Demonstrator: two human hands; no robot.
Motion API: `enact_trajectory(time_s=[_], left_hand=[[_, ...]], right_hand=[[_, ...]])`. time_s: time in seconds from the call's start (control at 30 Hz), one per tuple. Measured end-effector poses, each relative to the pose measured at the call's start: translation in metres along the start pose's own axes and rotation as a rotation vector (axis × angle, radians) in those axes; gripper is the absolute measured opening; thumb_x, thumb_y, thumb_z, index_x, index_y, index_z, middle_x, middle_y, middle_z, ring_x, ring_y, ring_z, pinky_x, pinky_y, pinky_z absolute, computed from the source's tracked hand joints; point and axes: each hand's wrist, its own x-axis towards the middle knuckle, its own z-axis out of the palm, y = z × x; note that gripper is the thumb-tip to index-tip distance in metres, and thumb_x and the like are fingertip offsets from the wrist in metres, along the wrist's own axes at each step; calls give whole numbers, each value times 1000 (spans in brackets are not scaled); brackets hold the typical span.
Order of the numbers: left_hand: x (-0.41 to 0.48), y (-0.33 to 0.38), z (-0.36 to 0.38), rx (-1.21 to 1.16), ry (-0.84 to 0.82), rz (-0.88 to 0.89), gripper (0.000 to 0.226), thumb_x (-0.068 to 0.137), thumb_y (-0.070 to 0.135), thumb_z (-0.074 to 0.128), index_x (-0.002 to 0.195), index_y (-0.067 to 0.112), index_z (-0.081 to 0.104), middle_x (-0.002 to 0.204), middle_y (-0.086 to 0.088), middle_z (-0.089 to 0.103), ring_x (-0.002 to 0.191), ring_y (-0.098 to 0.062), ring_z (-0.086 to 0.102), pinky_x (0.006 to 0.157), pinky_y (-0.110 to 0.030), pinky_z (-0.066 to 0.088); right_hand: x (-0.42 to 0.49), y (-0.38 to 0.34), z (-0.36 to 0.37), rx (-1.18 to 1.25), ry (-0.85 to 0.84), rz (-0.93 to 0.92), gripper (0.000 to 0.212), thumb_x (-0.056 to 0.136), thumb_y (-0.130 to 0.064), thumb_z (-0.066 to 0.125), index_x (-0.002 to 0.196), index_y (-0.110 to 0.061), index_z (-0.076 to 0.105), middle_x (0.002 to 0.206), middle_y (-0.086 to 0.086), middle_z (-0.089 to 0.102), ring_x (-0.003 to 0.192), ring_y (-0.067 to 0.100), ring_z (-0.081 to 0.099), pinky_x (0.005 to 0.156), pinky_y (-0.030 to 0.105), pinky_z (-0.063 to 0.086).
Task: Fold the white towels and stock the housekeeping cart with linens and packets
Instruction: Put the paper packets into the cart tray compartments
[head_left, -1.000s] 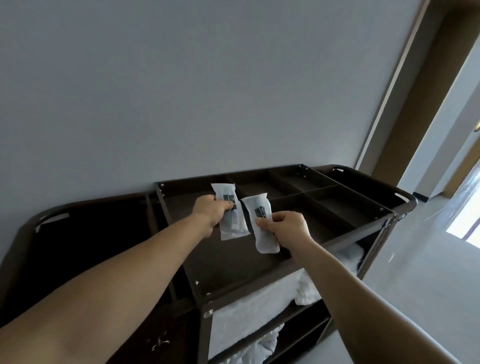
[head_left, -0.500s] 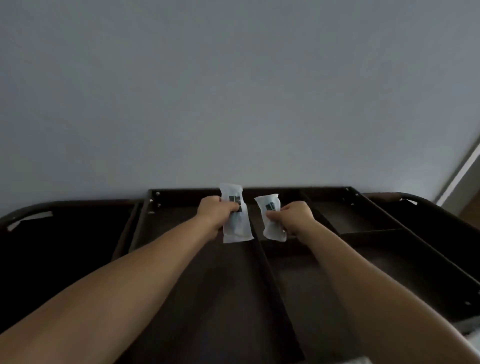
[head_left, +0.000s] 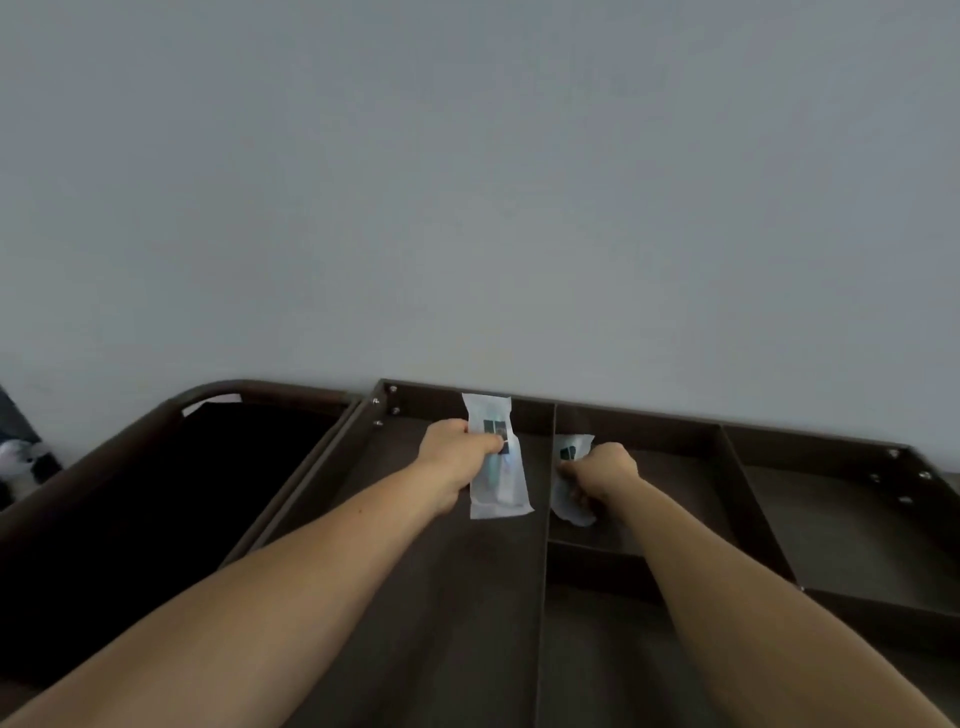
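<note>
Two bare forearms come up from the bottom corners of the frame and meet over the top of the dark brown cart (head_left: 467, 613). A long divider (head_left: 541, 597) runs up the middle of the frame and splits the cart's tray. To its left is one long section, to its right are smaller ones shut off by a low cross wall (head_left: 597, 561).

Just past that cross wall, right of centre, the right hand (head_left: 602, 473) is low in the small back section (head_left: 680, 493). Its fingers are curled tight round a white packet (head_left: 569, 486) that hangs below the fist. Whether the lower end already touches the floor I cannot tell. The hand is low probably because this packet is being set down there.

Left of the divider, the left hand (head_left: 457, 457) is higher. It grips a second packet (head_left: 496, 467) upright, fingers wrapped behind and thumb across its dark label, over the far end of the long section. Held this way, it looks ready to go down next.

No towels show here. At the left of the frame a black bag (head_left: 156, 493) hangs open beside the tray. Beyond the tray's back rim (head_left: 649, 415), a plain grey wall (head_left: 467, 208) fills the upper frame.
</note>
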Motion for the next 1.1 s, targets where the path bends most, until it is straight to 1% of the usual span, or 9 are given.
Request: enact_trajectory(time_s=[0.23,0.3,0.37,0.5,0.67,0.73,0.83,0.9,1.1], left_hand=[[7,2,11,17,-37,29,11,85,22,75,91,18,67,96,0,70,88,-16,66,62,-27,48],[10,9,17,-19,-49,36,14,84,21,76,94,16,68,97,-2,72,88,-18,68,65,-30,50],[13,16,22,-76,-61,29,14,82,18,77,94,15,70,97,-5,74,89,-22,70,72,-36,56],[14,28,38,-172,-116,5,16,80,17,80,94,14,73,94,-8,76,89,-28,72,84,-46,59],[8,33,64,-242,-227,-25,15,81,12,78,96,9,74,94,-14,76,88,-32,72,80,-47,61],[7,33,73,-205,-221,3,10,82,13,77,92,11,74,89,-12,76,78,-28,71,64,-35,58],[6,33,74,-132,-150,26,6,84,20,73,87,15,72,77,-2,72,58,-13,60,42,-21,40],[7,33,65,-122,-91,14,6,86,22,69,87,16,69,80,0,71,61,-12,59,42,-21,38],[0,31,25,-98,18,10,4,83,15,64,86,15,67,87,-4,70,67,-14,62,44,-21,38]], right_hand=[[-8,-2,-9,-221,36,-54,38,90,-46,67,77,-13,55,73,4,62,58,15,58,45,24,41],[-16,-8,-17,-179,112,-154,38,92,-47,63,76,-13,61,70,2,63,57,14,58,49,27,45],[-29,-17,-25,-30,77,-282,37,94,-48,61,72,-18,63,66,0,66,56,12,59,53,29,50],[-58,-24,-38,216,-141,-302,30,94,-45,64,101,-17,70,87,3,71,58,10,57,46,20,41],[-61,-14,-52,261,-113,-280,20,84,-32,79,82,-14,70,51,-12,63,38,-2,51,39,13,36],[-57,-8,-55,268,-85,-258,17,83,-26,80,80,-14,69,53,-12,65,38,-4,53,38,11,36],[-47,7,-61,255,-33,-166,17,82,-25,80,89,-13,71,74,-3,73,43,2,54,40,15,39],[-37,21,-63,220,-29,-69,20,83,-24,79,95,-10,71,83,5,74,48,7,50,42,20,39],[-11,46,-48,41,-61,53,24,87,-31,75,94,-10,66,77,5,67,58,16,55,47,26,41]])
